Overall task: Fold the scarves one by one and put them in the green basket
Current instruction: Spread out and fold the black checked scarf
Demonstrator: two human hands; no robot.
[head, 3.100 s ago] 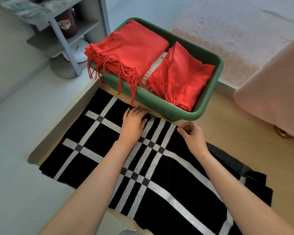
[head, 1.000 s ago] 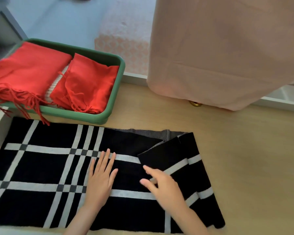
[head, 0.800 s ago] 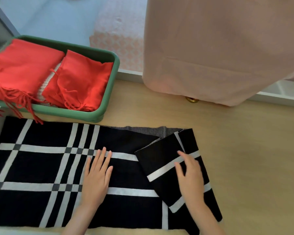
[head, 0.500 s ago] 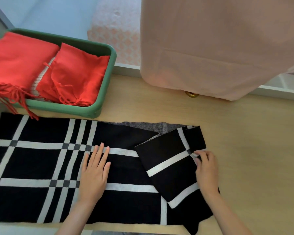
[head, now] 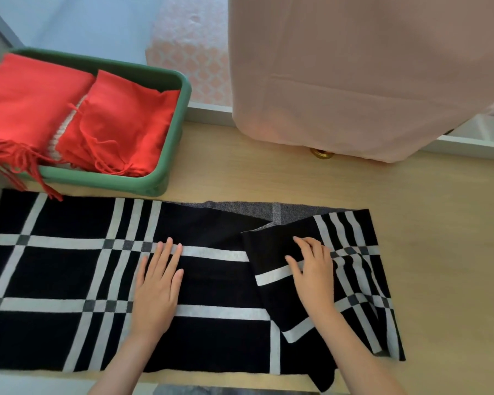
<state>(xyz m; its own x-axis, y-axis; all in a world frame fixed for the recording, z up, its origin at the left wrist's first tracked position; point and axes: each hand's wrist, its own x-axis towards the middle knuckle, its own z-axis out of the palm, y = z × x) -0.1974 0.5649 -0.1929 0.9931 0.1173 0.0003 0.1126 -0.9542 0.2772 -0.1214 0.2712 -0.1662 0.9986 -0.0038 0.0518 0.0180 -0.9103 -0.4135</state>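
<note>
Neither grip is closed on anything in the head view. The left hand (head: 157, 283) lies flat, palm down, with its fingers straight and close together on the black plaid scarf (head: 54, 272). The right hand (head: 314, 275) rests on the scarf's turned-over flap (head: 271, 252), its fingers spread and lightly bent, the tips on the cloth.

The scarf is spread lengthwise on the wooden counter (head: 425, 252) just in front of the green basket (head: 166, 178), with its far edge near the basket's front wall, and it runs on well past the basket's right end. The left hand is in front of the basket's right corner. The right hand is farther to the right of the basket, where a strip of the scarf's grey underside (head: 240, 208) shows beyond the flap.

Inside the basket, the large red scarf (head: 29, 101) lies at the left, its fringe hanging over the front rim onto the black scarf. The small red scarf (head: 123, 118) lies at the right, and a pale knitted piece (head: 58, 132) shows between them. Right of the basket a pink cloth (head: 354, 67) hangs down to the counter, with a brass knob (head: 321, 153) under its hem.
</note>
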